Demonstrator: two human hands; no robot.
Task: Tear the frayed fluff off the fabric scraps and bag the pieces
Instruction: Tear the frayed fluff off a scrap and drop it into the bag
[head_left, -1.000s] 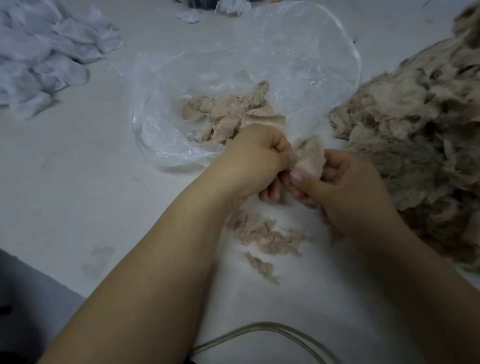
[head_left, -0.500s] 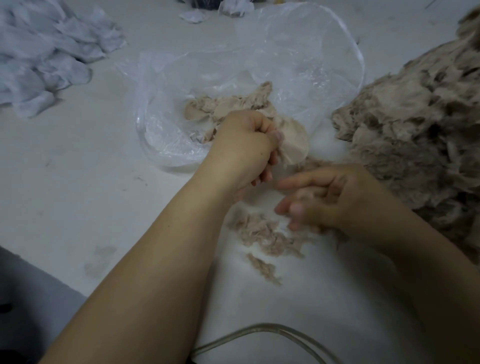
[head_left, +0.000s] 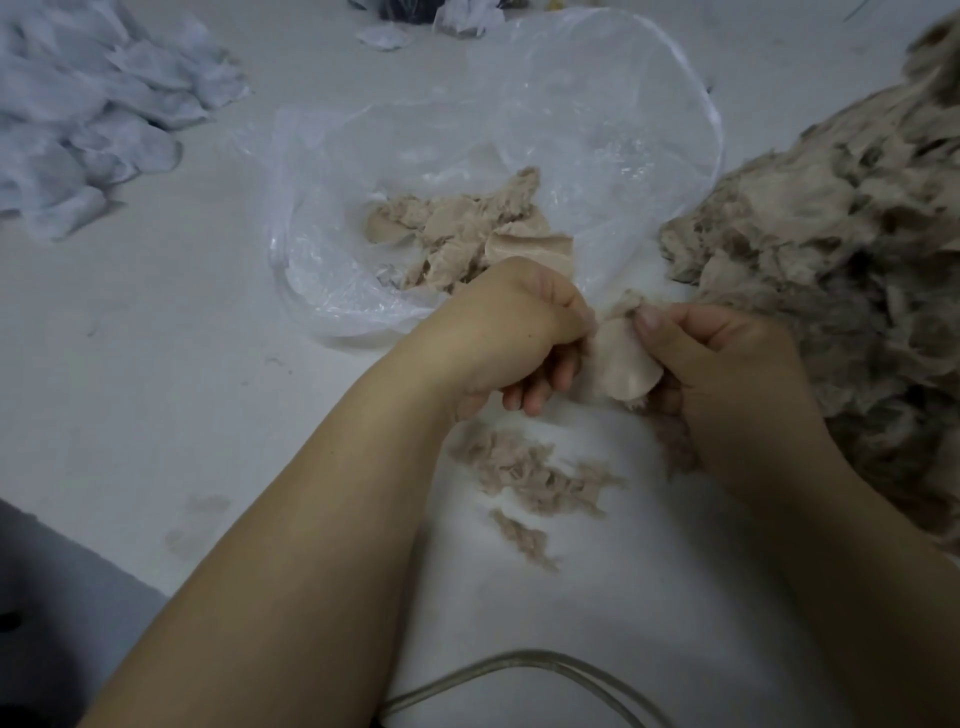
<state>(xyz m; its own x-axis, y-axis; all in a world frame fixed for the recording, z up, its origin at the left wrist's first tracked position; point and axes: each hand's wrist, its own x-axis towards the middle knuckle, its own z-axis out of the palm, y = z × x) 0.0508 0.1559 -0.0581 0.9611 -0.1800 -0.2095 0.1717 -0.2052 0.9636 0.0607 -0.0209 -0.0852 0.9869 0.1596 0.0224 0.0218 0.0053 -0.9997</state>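
Two bare hands meet in the middle of a white surface. Both hold one small tan fabric scrap. The left hand is curled up, and it grips the left edge of the scrap. The right hand is curled too, and its thumb pinches the top of the scrap where a fuzzy bit sticks up. The scrap hangs between the two hands, a little above the surface.

Just past the left hand, on the far side, lies a clear plastic bag with its mouth wide open. Some tan pieces already sit inside the bag, near its bottom.

On the right side a big pile of frayed tan scraps rises up. It touches the right edge of the bag and sits just beside the right hand.

Near the person, under the two hands, little tufts of torn fluff lie loose on the surface. One small tuft lies a bit closer to the person, apart from the others.

Far on the left is a heap of pale white scraps, well apart from the bag. At the near edge a thin clear tube curves across the surface
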